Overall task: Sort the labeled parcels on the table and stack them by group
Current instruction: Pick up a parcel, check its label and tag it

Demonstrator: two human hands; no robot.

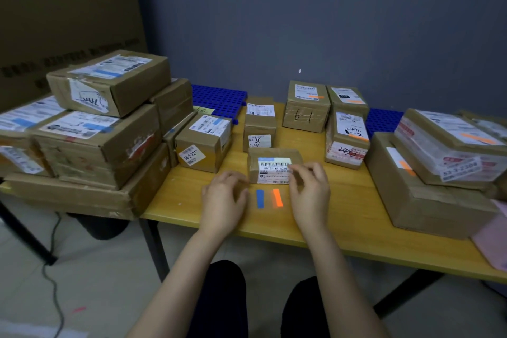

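A small brown parcel (270,163) with a blue-tagged white label lies on the yellow table (343,208), in front of me. My left hand (223,199) holds its left end and my right hand (310,189) curls round its right end. A blue strip (259,198) and an orange strip (277,197) are stuck to the table just below it. Blue-tagged parcels are piled at the left (101,134). Orange-tagged parcels are stacked at the right (450,145) and at the back (306,105).
Two more small parcels (204,143) (259,126) stand behind the held one. Blue plastic grids (219,99) lie at the back edge. A big cardboard box (68,8) leans against the wall at left. A pink sheet (491,239) lies at the far right.
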